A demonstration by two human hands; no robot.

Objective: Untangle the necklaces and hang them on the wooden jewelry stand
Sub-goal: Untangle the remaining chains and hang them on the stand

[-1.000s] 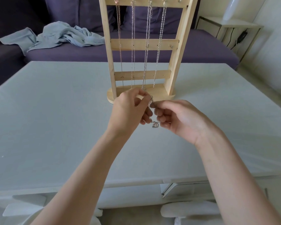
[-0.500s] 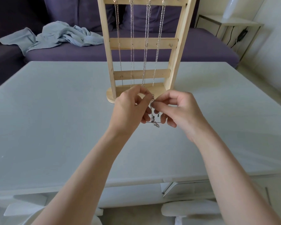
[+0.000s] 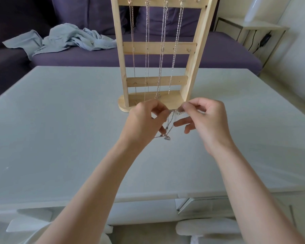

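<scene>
Holding one thin silver necklace [image 3: 169,124] up over the pale table [image 3: 60,129], just in front of the base of the wooden jewelry stand [image 3: 158,48]. Left hand [image 3: 144,122] curled, thumb and forefinger pinching one end of the chain at its top; right hand [image 3: 206,118] pinching the other end between thumb and forefinger, remaining fingers loosely spread and holding nothing. Short stretch of chain drawn level between the two pinches, with what looks like the clasp near the right fingertips, too small to be sure. Rest of the chain dropping in a narrow loop below the hands, a small pendant [image 3: 167,137] hanging at the bottom; strands look close together there, and impossible to tell whether any twist remains.

Four chains [image 3: 163,50] hanging from the top rail of the stand, side by side and straight, reaching down toward the base. One hook at the right end of that rail apparently bare. No other loose necklace visible on the table.

Judging from this: most of the task done, with four hung and the one in hand probably the last. Left to do: freeing any remaining twist, lifting it to the free hook, letting it hang clear of its neighbours.
</scene>
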